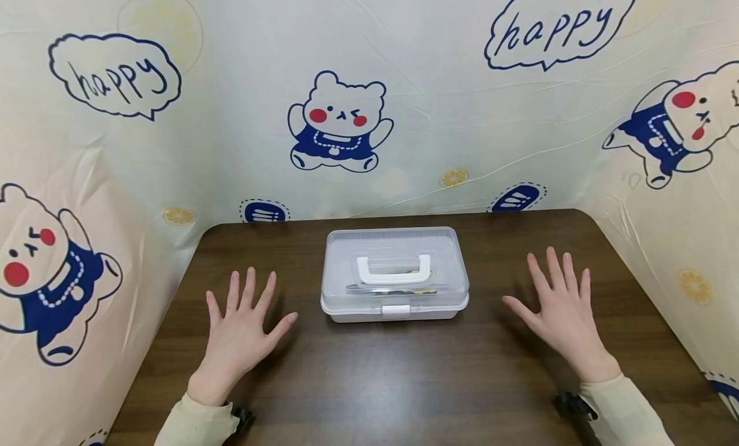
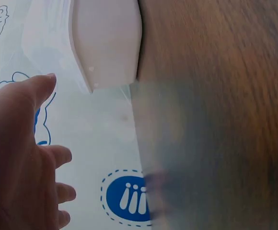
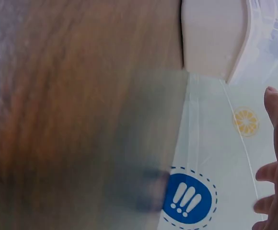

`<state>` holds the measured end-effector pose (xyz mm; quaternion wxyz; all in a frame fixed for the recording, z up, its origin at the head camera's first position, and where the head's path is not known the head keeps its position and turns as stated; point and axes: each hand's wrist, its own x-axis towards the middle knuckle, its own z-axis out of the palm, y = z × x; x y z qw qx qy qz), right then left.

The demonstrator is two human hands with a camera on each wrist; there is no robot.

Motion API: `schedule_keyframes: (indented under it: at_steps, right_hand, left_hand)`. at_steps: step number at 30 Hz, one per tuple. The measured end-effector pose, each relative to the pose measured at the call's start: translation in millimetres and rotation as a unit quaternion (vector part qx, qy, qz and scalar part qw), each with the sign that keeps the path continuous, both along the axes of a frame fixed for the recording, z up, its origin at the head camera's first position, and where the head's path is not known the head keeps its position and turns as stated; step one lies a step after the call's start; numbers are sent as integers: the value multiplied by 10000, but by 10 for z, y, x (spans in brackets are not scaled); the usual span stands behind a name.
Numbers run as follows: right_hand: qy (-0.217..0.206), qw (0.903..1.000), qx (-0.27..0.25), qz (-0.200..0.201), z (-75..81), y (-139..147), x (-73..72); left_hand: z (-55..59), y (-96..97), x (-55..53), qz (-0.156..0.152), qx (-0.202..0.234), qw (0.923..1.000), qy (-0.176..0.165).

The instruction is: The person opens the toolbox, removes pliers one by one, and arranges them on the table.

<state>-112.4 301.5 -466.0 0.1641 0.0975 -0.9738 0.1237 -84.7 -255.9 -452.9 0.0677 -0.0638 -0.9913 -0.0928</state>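
A lidded plastic box (image 1: 395, 276) stands on the brown table, its translucent lid down and its white handle (image 1: 394, 278) lying folded on top. A white latch (image 1: 396, 312) sits at the middle of the front. Through the lid I make out some thin long items, too blurred to name. To the left of the box, my left hand (image 1: 239, 337) is spread with straight fingers and holds nothing. My right hand (image 1: 562, 317) is spread likewise to the right, apart from the box. Both wrist views show the box's pale side (image 2: 108, 43) beyond the thumb.
The brown table (image 1: 381, 382) has rounded far corners. A pale curtain (image 1: 427, 112) printed with bears, lemon slices and "happy" bubbles hangs behind it and along both sides. Dark bands (image 1: 576, 406) sit at the wrists by the cream sleeves (image 1: 623, 411).
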Motion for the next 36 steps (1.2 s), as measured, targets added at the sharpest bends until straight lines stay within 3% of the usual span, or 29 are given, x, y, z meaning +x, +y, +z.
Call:
schedule_keyframes:
  at_steps: [6, 9, 12, 15, 20, 23, 28, 33, 36]
  right_hand:
    - [318, 9975, -563, 279, -25, -67, 0]
    - [624, 9922, -968, 469, -8, -140, 13]
    - [830, 9851, -1376, 618, 15, -252, 43]
    - [986, 9755, -1752, 895, 38, -388, 88]
    - [1356, 9436, -2355, 1893, 69, -663, 127]
    - [1251, 9284, -2610, 2329, 78, -839, 137]
    - [724, 9222, -2753, 2617, 35, -1101, 168]
    - [206, 9261, -2711, 2617, -88, -1319, 193]
    - [-342, 9284, -2763, 2460, -153, -1429, 200]
  left_hand:
    - [24, 83, -27, 57, 458, 9989, -111]
    - [15, 148, -51, 75, 977, 9951, -129]
    - [5, 235, -73, 82, 1724, 9849, -141]
    - [-9, 353, -102, 25, 2546, 9669, -149]
    - [-75, 552, -174, 36, 3616, 9320, -246]
    - [-90, 655, -231, 166, 4108, 9111, -279]
    - [-62, 821, -321, 202, 4756, 8783, -456]
    - [-64, 946, -354, 249, 5278, 8463, -685]
    - [-81, 987, -354, 301, 5437, 8359, -687]
